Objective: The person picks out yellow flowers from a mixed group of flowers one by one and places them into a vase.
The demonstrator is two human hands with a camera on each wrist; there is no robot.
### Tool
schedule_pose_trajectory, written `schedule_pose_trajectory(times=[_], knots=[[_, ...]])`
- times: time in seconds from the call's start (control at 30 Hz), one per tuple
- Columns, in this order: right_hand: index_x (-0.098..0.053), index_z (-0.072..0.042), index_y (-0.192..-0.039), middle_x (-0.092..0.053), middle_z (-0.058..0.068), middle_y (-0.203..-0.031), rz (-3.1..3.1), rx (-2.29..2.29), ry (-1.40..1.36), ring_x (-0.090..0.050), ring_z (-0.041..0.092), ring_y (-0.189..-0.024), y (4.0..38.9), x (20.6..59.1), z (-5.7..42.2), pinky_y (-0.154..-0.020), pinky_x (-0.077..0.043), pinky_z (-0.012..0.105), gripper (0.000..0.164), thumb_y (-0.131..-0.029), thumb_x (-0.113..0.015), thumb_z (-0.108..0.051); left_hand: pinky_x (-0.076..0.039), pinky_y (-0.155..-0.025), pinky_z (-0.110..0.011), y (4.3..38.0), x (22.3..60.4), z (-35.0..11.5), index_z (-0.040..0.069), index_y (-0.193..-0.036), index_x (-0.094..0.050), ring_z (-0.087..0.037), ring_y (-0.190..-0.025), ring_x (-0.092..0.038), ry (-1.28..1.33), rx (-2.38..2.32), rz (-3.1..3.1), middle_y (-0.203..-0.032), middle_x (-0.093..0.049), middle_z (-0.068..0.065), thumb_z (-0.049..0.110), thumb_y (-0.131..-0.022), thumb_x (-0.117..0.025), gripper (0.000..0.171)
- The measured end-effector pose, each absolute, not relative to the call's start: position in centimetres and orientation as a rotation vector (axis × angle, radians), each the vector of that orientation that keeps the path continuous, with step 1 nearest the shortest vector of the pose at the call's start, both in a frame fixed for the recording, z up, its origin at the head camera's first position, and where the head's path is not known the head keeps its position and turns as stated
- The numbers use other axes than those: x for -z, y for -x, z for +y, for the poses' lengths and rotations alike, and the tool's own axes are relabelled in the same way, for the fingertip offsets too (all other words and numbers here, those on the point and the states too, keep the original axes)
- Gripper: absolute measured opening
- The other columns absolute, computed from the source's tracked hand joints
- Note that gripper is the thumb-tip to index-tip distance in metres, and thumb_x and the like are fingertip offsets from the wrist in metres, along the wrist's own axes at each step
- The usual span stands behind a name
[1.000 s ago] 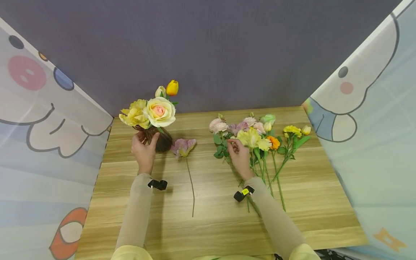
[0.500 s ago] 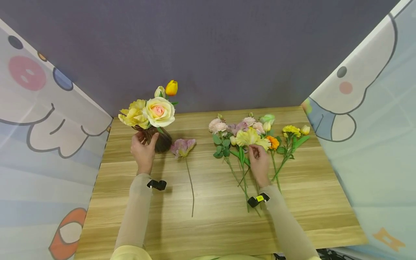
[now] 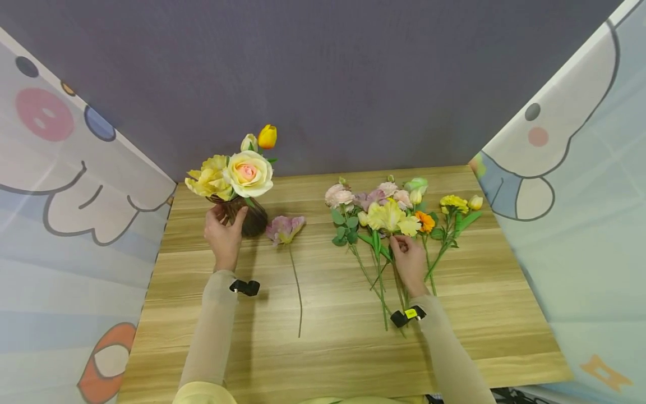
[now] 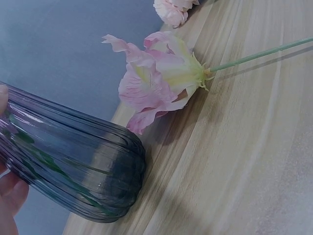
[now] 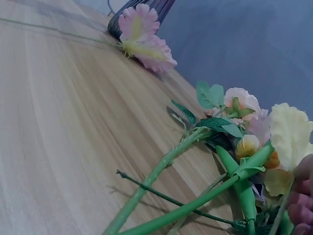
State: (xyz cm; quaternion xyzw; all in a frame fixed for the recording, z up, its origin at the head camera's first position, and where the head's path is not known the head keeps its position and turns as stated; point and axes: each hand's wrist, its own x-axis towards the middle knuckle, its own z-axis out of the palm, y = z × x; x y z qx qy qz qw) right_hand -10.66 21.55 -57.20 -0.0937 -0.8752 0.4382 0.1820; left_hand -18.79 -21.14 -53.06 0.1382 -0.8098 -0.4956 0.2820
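In the head view my left hand grips the ribbed dark glass vase near its neck. The vase tilts and bears a yellow ruffled flower, a cream rose, an orange-yellow tulip and a whitish tulip. Green stems show through its glass in the left wrist view. My right hand pinches the stem of a pale yellow ruffled flower just beneath the bloom. In the right wrist view its fingers appear at the right edge, beside that bloom.
A pink-purple flower lies alone, right of the vase. Around my right hand lie pale pink blooms, a white tulip bud, an orange flower and a yellow flower, their stems crossing. A grey wall stands behind the wooden table.
My right hand has moved right and nearer the body, from beside the pale pink blooms to the yellow ruffled flower's stem. A white tulip bud has come into view. My left hand stays on the vase.
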Motion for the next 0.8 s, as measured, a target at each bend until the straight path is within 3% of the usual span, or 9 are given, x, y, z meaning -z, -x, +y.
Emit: schedule_pose_trajectory(times=[0.2,0.47,0.7,0.8], knots=[[-0.077,0.005,-0.107,-0.074,0.019,-0.083,-2.56,-1.265,0.272,-0.057,0.013,-0.062,10.7,56.7,21.7,-0.054,-0.041,0.02,0.025,-0.101,-0.068,-0.018,-0.057,-0.095,-0.045,18.8,53.1,-21.2,-0.006,-0.126,-0.061,-0.034,-0.113,-0.065,-0.37,1.326,-2.166,-0.122,-0.065,-0.025,0.039,-0.084,-0.087,0.067],[-0.073,0.002,-0.119,-0.073,0.023,-0.1,-2.454,-1.586,0.349,-0.068,0.036,-0.082,11.6,54.5,21.1,-0.059,-0.05,0.022,0.037,-0.104,-0.065,-0.031,-0.057,-0.093,-0.045,18.9,53.0,-21.1,-0.005,-0.126,-0.061,-0.031,-0.11,-0.065,-0.375,1.307,-2.182,-0.12,-0.066,-0.023,0.043,-0.084,-0.086,0.069],[-0.071,0.006,-0.112,-0.07,0.012,-0.082,-2.052,-1.96,0.278,-0.062,0.01,-0.064,12.9,50.5,19.4,-0.056,-0.05,0.021,0.034,-0.102,-0.067,-0.026,-0.057,-0.093,-0.045,19.0,53.1,-21.0,-0.005,-0.125,-0.061,-0.03,-0.109,-0.065,-0.385,1.316,-2.17,-0.119,-0.065,-0.022,0.045,-0.083,-0.086,0.07],[-0.07,0.003,-0.106,-0.068,0.009,-0.076,-1.858,-2.074,0.224,-0.062,0.014,-0.063,13.6,48.3,18.1,-0.057,-0.052,0.021,0.025,-0.101,-0.069,-0.021,-0.057,-0.094,-0.044,19.1,53.2,-21.0,-0.005,-0.124,-0.06,-0.029,-0.109,-0.064,-0.406,1.319,-2.168,-0.118,-0.065,-0.022,0.045,-0.083,-0.087,0.07]])
